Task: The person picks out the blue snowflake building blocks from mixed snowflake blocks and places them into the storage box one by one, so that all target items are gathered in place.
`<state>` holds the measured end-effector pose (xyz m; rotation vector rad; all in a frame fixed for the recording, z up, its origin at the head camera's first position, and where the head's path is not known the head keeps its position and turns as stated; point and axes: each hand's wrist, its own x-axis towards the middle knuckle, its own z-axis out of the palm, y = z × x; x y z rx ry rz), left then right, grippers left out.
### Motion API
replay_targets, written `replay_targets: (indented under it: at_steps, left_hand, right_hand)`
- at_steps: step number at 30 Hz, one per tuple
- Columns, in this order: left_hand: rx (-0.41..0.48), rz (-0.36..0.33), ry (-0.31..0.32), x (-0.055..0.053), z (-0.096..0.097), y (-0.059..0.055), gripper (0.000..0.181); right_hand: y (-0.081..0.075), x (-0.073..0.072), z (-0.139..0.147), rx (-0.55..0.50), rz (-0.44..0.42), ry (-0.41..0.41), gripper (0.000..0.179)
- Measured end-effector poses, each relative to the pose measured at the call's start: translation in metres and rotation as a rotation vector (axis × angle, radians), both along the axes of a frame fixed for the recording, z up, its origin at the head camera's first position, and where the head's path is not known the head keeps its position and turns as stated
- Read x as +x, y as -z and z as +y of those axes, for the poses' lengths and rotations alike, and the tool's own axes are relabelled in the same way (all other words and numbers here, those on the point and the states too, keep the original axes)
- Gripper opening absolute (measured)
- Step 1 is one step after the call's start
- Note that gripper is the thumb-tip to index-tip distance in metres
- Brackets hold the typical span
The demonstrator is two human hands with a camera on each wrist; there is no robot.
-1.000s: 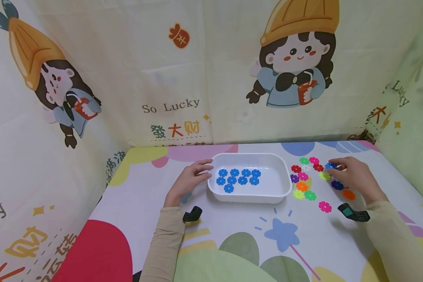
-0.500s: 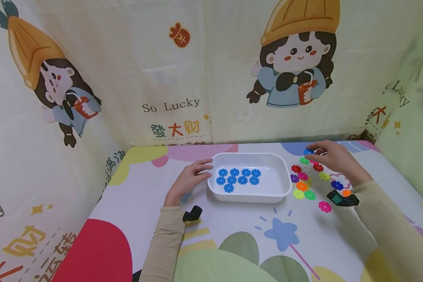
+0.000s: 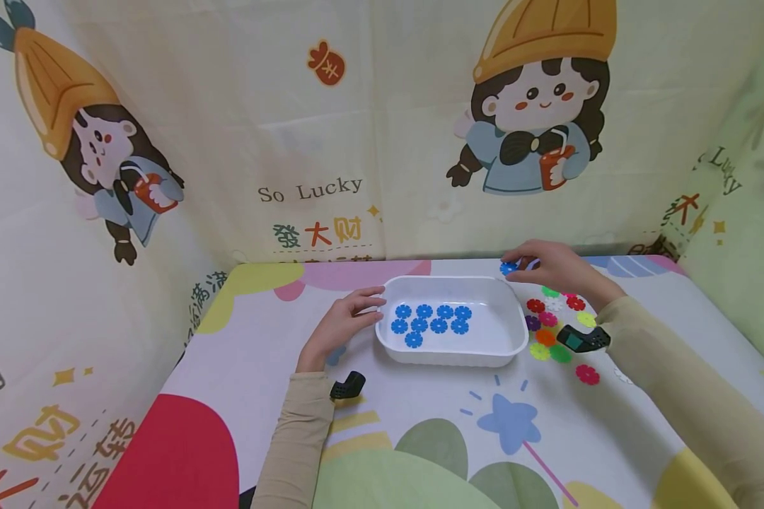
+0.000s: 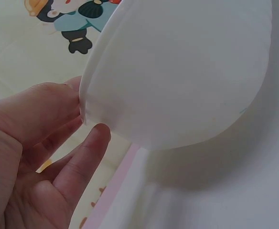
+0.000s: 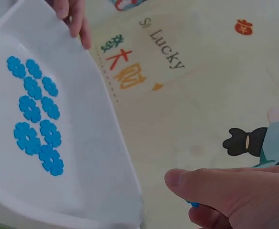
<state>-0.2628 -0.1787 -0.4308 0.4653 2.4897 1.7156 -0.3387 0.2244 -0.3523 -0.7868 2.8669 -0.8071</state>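
A white plastic tray (image 3: 496,336) stands on the table, with several blue snowflake discs (image 3: 419,325) laid flat in rows on its left side. At the tray's left end my left hand (image 3: 340,325) holds the rim; the left wrist view has its thumb and fingers either side of the wall (image 4: 177,86). Beyond the tray's far right corner, my right hand (image 3: 560,272) pinches a blue snowflake disc (image 3: 508,268) between thumb and fingers. In the right wrist view only a sliver of that disc (image 5: 193,204) shows under the thumb.
To the tray's right lie several loose snowflake discs, among them a red one (image 3: 535,305), an orange one (image 3: 545,337) and a pink one (image 3: 588,375). My right forearm (image 3: 681,396) passes over that side. A printed cloth wall (image 3: 414,212) rises behind the table's back edge.
My right hand has lifted a blue disc from the right side of the pile and carried it left to the tray's far right corner. The left hand has stayed at the rim.
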Motion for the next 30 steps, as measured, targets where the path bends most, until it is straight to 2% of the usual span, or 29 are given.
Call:
replay_targets:
  at_steps: [5, 14, 20, 30]
  left_hand:
    - [-0.013, 0.003, 0.0, 0.0, -0.001, 0.001, 0.038]
    - [-0.017, 0.011, 0.007, 0.0, -0.001, 0.002, 0.039]
    - [-0.011, 0.014, 0.004, 0.0, 0.0, 0.001, 0.037]
    - [-0.002, 0.006, -0.009, 0.0, 0.001, 0.0, 0.032]
  right_hand:
    - [0.005, -0.009, -0.018, -0.027, 0.027, -0.112, 0.038]
    - [0.019, -0.023, -0.046, -0.04, -0.073, -0.266, 0.037]
    - [0.023, -0.024, -0.063, -0.03, -0.104, -0.372, 0.039]
    - [0.027, -0.021, -0.083, -0.001, -0.172, -0.458, 0.037]
